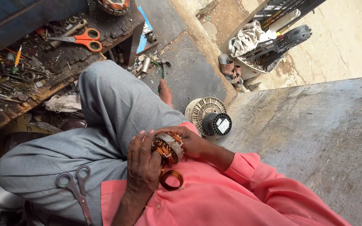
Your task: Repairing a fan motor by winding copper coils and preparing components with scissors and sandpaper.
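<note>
A: We're holding a motor stator (169,146) in the lap, both hands on it. Left hand (143,161) is lying flat over its near side, fingers spread on the copper windings; right hand (191,140) is cupping it from the far side, grasping it.

B: And the loose copper coil (171,179)?

A: It's hanging just below the stator, under the left hand's fingers (looks like wire still to be seated). We're judging this as the winding step, coils being pressed into the core.

B: Next move?

A: Probably calling for a steady grip from the right hand while the left is feeding wire carefully. Grey scissors (75,188) are resting on the knee, left of the left hand.
</note>
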